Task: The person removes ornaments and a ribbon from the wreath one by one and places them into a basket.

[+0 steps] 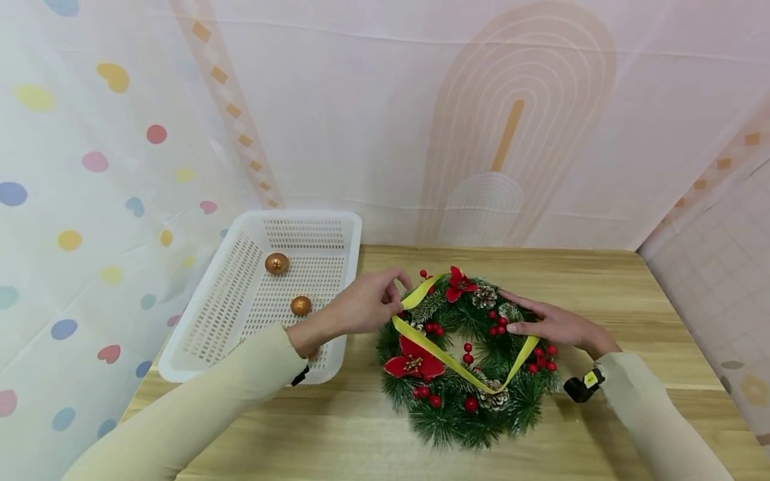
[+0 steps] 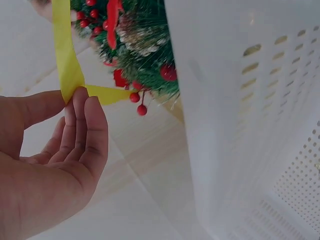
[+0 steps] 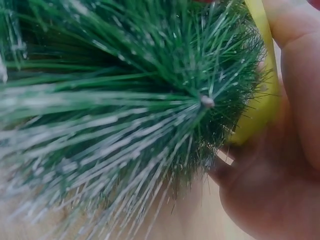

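A green Christmas wreath [image 1: 433,417] with red berries, red poinsettias and pinecones lies on the table. A yellow ribbon [image 1: 448,361] runs over its front in a loose V. At the wreath's upper left, my left hand [image 1: 368,300] pinches the ribbon between thumb and forefinger; in the left wrist view the ribbon [image 2: 67,55] bends at the fingertips. My right hand [image 1: 562,325] grips the wreath's right side, thumb on top and fingers along the outer edge. The right wrist view shows snowy needles [image 3: 125,110] close up, with the ribbon [image 3: 262,107] beside the palm.
A white perforated plastic basket [image 1: 207,314] stands left of the wreath, partly behind my left forearm. Inside it lie copper-coloured balls, one [image 1: 277,263] toward the back and another [image 1: 301,305] nearer the wreath. A patterned cloth [image 1: 373,120] hangs behind the wooden table [image 1: 637,300].
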